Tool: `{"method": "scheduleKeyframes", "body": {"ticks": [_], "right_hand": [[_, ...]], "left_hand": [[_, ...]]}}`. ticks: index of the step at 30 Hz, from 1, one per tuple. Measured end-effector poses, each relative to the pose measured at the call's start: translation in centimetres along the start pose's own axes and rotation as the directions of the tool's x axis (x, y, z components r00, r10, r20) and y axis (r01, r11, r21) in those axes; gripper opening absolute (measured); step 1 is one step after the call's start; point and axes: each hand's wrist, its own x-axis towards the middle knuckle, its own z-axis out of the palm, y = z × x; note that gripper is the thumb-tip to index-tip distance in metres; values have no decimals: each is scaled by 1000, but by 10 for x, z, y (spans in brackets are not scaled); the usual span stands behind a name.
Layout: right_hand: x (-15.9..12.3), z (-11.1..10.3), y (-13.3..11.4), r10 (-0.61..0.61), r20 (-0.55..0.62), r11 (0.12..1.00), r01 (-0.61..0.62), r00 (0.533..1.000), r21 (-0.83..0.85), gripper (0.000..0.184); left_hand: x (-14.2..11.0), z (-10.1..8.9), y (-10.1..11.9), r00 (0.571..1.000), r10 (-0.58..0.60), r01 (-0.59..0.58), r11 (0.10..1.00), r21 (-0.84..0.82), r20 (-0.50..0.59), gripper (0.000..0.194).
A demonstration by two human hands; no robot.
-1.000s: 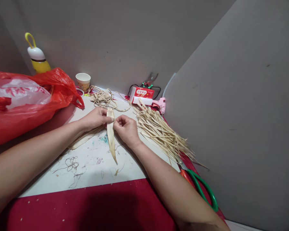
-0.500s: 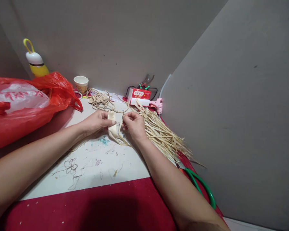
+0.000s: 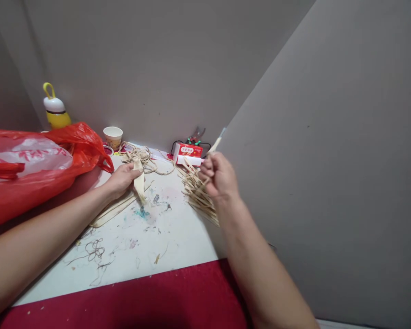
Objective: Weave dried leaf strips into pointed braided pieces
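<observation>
Head view: the hands are well apart above the white-topped table; the left hand pinches a pale husk between thumb and fingers, most of those fingers hidden behind it, its lower end slightly blurred; the right hand, smeared by motion, is closed on a narrow strip, whose upper end pokes out above the fingers and whose lower part is hard to tell from the pile of strips below and left of that hand; the right forearm hides part of the pile; flat husks lie partly covered beneath the left forearm; coiled cord lies just beyond the left hand; left of it, a red bag is cut off by the view's edge.
</observation>
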Motion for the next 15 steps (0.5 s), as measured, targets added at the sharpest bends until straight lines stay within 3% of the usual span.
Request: {"method": "scheduleKeyframes", "body": {"ticks": [2,4,6,8,10,13,15], "right_hand": [[4,-10,-31,-159,-28,971,151,987,-182,21],[7,-27,-52,-330,-11,845,291,944,-449,16],[10,-49,-59,-403,95,578,333,910,-745,12],[12,-71,-55,-326,184,291,283,928,-914,10],[9,-87,-42,-211,179,104,204,961,-973,7],[-6,-82,-18,-212,193,32,204,958,-978,6],[-20,-59,0,-250,259,156,303,933,-940,14]], "left_hand": [[1,0,0,1000,-3,3,1000,-2,22,20],[2,-1,0,999,-18,18,1000,-4,43,19],[2,0,0,998,-28,28,999,-15,54,19],[1,0,0,998,-31,33,999,-38,59,22],[0,1,0,997,-42,45,997,-56,66,23],[-2,2,0,992,-72,79,995,-62,104,22],[-3,1,-2,987,-80,89,994,-58,143,20]]}}
